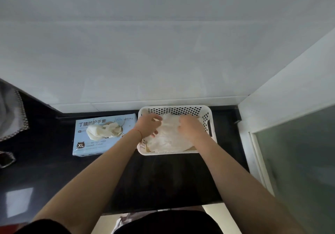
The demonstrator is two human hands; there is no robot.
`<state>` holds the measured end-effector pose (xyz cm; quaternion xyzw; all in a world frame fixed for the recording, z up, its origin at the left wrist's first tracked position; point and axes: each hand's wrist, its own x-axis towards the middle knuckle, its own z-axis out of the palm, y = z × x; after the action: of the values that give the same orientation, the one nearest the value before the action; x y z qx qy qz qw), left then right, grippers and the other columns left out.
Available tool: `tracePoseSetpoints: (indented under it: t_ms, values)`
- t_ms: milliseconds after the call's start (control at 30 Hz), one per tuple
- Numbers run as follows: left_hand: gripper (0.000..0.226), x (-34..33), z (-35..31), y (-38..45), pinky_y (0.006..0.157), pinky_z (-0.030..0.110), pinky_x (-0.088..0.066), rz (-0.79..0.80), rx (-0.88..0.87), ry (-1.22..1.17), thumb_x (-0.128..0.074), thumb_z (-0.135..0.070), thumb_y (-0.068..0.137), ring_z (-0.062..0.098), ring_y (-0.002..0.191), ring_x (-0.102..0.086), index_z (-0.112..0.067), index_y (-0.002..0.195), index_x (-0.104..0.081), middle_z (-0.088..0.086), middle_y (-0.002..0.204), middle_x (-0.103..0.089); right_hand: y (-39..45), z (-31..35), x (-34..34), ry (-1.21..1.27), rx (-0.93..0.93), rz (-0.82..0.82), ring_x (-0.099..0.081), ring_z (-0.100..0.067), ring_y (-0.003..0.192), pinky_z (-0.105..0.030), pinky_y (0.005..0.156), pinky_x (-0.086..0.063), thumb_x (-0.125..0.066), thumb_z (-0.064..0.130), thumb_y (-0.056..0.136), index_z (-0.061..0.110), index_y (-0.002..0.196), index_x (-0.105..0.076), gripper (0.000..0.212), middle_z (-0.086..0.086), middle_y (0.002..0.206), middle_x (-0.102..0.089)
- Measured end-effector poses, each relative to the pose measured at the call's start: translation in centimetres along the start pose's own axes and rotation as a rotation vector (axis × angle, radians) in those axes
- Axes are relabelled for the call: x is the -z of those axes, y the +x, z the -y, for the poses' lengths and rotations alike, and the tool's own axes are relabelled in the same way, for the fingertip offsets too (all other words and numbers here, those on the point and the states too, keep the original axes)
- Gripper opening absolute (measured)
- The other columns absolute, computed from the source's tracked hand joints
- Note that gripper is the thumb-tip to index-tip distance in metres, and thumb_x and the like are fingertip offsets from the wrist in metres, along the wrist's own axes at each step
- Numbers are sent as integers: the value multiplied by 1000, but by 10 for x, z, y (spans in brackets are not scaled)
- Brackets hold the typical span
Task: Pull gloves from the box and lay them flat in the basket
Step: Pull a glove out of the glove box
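A: The pale gloves [168,139] lie as a crumpled layer inside the white basket [206,112], which stands on the dark surface [163,175] against the wall. Where does the person stand in the task?

B: At the laying-flat step, it seems. Both hands are down in the basket on the gloves. The left hand [147,125] rests at the left side of the pile; its fingers look partly bent, and whether its grip pinches a glove or only presses cannot be told from here. The right hand [190,126] lies on the right side, fingers bent down into the material; again its grip is unclear, since the fingertips are hidden.

A: And the box?

B: The blue glove box [101,135] sits just beside the basket on its left, with a tuft of glove [101,129] standing out of its opening, untouched.

A: So what does the next move call for?

B: Most likely spreading the top glove smooth with flat palms, then a reach left to that tuft, pulling gently so only one comes out
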<state>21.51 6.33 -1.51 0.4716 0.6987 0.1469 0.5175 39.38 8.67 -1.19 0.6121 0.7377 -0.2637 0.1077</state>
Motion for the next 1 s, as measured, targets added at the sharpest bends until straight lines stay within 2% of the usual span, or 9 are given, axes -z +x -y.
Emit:
tracePoseSetpoints:
  t_ms: [67, 133, 233, 367, 467, 567, 733, 833, 1000]
  values:
    - [18, 21, 0, -15, 57, 25, -56, -212, -63, -53, -54, -12, 92, 14, 60, -65, -24, 93, -68, 3, 87, -68, -6, 28, 7, 83, 30, -145, -60, -24, 91, -34, 70, -46, -47, 14, 96, 10, 105, -60, 17, -4, 98, -59]
    - [18, 46, 9, -31, 60, 25, -51, -389, -110, -17, -54, -15, 89, 15, 65, -63, -26, 89, -68, -2, 84, -68, -13, 63, 9, 137, 111, -213, -56, -21, 81, -31, 65, -42, -47, 15, 96, 11, 97, -61, 15, -3, 92, -62]
    - [16, 85, 42, -50, 76, 27, -44, -498, -85, 139, -57, -20, 89, 18, 91, -57, -22, 101, -67, 1, 107, -60, -22, 116, 2, 220, 215, -187, -55, -20, 76, -30, 61, -39, -49, 12, 92, 16, 91, -61, 13, -1, 86, -62]
    - [50, 119, 101, -73, 99, 40, -39, -472, 135, 365, -65, -38, 83, 28, 120, -44, -19, 128, -53, 7, 129, -46, -27, 159, -23, 237, 221, -94, -59, -25, 73, -34, 60, -44, -46, 15, 94, 13, 87, -58, 14, -5, 80, -63]
    - [50, 134, 130, -85, 91, 40, -47, -460, 174, 307, -68, -51, 82, 24, 105, -56, -20, 119, -54, 3, 116, -57, -27, 175, -37, 224, 198, -71, -58, -23, 71, -32, 59, -41, -47, 20, 96, 10, 90, -60, 17, -8, 85, -66]
    - [24, 145, 137, -90, 69, 30, -51, -458, 80, 98, -69, -41, 86, 17, 77, -60, -19, 89, -61, 1, 90, -66, -29, 191, -42, 209, 187, -73, -62, -21, 74, -33, 62, -46, -47, 20, 97, 12, 92, -61, 17, -5, 88, -67]
    - [34, 161, 119, -92, 53, 33, -43, -427, 33, 203, -48, -27, 93, 20, 56, -46, -12, 62, -46, 6, 62, -49, -31, 206, -40, 223, 164, -103, -63, -20, 74, -32, 65, -49, -45, 19, 95, 16, 88, -62, 19, -2, 83, -66]
    - [34, 167, 110, -92, 50, 26, -30, -385, 15, 306, -48, -20, 91, 18, 53, -37, -16, 58, -37, 1, 58, -40, -31, 212, -37, 234, 164, -132, -62, -20, 73, -34, 68, -51, -44, 20, 96, 16, 93, -62, 19, 0, 87, -66]
    - [22, 177, 106, -84, 63, 26, -47, -348, -78, 190, -66, -26, 87, 15, 64, -54, -9, 73, -64, 5, 70, -65, -31, 228, -32, 394, 187, -162, -58, -16, 80, -31, 64, -50, -49, 15, 95, 20, 120, -59, 27, 4, 104, -57]
